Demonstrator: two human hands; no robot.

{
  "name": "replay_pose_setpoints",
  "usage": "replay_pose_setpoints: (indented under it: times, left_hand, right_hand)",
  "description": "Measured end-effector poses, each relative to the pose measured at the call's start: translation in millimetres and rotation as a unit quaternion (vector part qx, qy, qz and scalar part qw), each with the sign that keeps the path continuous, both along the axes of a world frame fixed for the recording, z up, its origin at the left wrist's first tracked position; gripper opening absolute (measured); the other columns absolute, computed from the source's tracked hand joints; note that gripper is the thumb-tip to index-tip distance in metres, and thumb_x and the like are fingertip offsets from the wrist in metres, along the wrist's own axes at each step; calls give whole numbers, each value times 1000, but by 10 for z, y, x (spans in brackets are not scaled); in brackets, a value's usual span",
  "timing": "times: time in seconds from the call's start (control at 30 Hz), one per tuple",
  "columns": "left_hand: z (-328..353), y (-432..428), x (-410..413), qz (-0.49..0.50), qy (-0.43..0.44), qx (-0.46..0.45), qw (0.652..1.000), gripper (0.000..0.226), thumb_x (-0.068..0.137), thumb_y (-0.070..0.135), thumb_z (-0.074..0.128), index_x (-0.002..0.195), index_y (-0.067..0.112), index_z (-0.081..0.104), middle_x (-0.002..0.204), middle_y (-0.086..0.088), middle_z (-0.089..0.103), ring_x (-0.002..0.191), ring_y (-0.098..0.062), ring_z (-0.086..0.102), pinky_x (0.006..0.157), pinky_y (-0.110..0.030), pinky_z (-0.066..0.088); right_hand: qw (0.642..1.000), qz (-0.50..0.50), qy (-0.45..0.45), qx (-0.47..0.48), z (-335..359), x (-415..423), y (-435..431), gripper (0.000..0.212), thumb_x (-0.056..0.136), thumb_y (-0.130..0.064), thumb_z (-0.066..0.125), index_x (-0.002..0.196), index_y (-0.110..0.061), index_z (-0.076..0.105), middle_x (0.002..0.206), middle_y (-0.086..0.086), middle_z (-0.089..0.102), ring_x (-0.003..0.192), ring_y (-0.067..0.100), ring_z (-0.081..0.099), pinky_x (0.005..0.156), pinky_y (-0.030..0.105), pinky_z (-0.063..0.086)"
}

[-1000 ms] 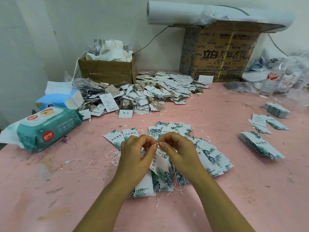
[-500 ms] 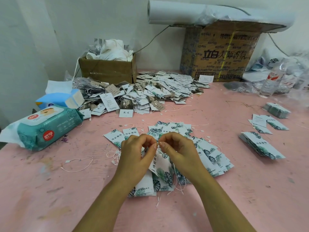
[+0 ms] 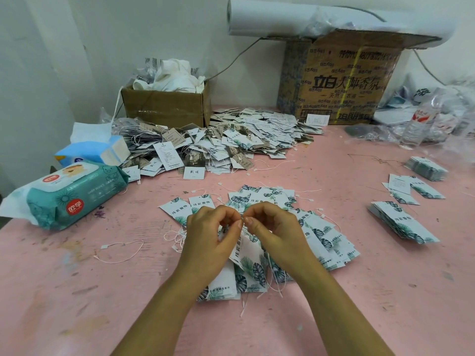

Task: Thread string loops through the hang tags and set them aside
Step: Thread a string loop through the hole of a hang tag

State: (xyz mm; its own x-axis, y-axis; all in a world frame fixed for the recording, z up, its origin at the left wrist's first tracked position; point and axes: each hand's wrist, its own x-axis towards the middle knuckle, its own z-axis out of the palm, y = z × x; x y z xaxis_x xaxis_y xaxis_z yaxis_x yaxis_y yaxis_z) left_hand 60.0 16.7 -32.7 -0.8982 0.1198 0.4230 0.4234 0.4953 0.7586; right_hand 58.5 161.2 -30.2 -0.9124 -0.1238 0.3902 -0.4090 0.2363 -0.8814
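A leaf-printed hang tag (image 3: 248, 253) hung just above the pink surface (image 3: 77, 304). The left hand (image 3: 208, 242) pinched its top with curled fingers, and the right hand (image 3: 277, 235) pinched what seemed a string loop at the hole, too fine to confirm. Threaded tags (image 3: 323, 237) fanned around it. Unthreaded stacks (image 3: 403, 224) sat well apart at right, so much work appeared left.

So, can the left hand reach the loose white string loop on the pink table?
Probably yes: only bare pink table separates the white string loop from the left hand, though it pinches a leaf-printed tag.
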Motion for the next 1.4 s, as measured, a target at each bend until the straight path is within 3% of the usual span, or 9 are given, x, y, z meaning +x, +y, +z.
replay_pose_setpoints:
  times: [0.17,0.3,0.53,0.77,0.87,1.0,1.07,1.2,1.4]
  left_hand:
    - [4,-4,-1,-3,11,3,1000,21,84,20,66,80,37,56,82,7,58,90,-18,51,83,-31,34]
    - [24,-1,10,-1,15,30,999,29,78,21,71,75,45,54,78,20,55,89,-12,52,84,-34,38]
    - [14,-28,-17,0,-9,73,997,26,70,19,77,70,37,58,74,18,58,83,6,47,71,-3,32]
    - [-13,-48,-53,4,-26,68,997,24,69,25,77,73,36,56,80,16,59,82,0,48,68,-4,31]
    - [-14,-34,-59,-4,-35,58,998,21,69,44,70,82,37,55,92,15,58,80,4,47,65,-5,32]
    - [-10,-47,-53,-32,-75,74,994,45,56,66,58,92,40,52,102,16,54,75,9,48,61,-9,37]
    - [-9,-67,-52,-41,-90,72,992,46,59,58,68,98,41,51,103,16,53,72,8,48,60,-10,38]
    - [-22,-83,-70,-61,-105,70,990,47,72,16,78,100,40,49,99,12,54,59,1,47,59,-13,42]
    - [5,-88,-64,-45,-111,166,979,42,75,3,74,95,35,56,80,10,60,59,5,54,57,-10,44]
  right_hand:
    - [1000,16,-22,-12,10,-11,16,21,86,-1,61,82,-22,63,70,-12,61,68,6,55,65,22,46]
    - [996,42,-59,-57,33,-22,28,20,84,7,58,82,-12,63,66,-7,60,61,2,55,62,17,46]
    - [988,88,-81,-102,55,1,27,18,85,9,55,79,-7,61,57,-7,59,55,5,54,59,15,45]
    - [980,113,-114,-116,79,25,38,19,88,9,50,79,-5,60,56,-6,59,53,5,55,54,12,42]
    - [982,99,-118,-107,68,25,0,22,91,8,46,80,-7,55,59,0,55,52,5,52,51,10,40]
    - [982,71,-111,-131,33,2,-54,24,94,9,38,81,-8,49,66,5,51,55,9,51,55,16,44]
    - [981,42,-98,-160,20,-21,-39,26,93,11,38,81,-9,50,63,1,52,55,8,52,56,19,47]
    - [978,-12,-72,-194,16,-53,25,25,92,10,41,81,-10,53,57,-6,58,54,11,53,58,23,50]
    - [971,-43,-62,-227,26,-67,69,20,91,6,47,84,-9,57,62,-4,63,56,11,57,59,21,51]
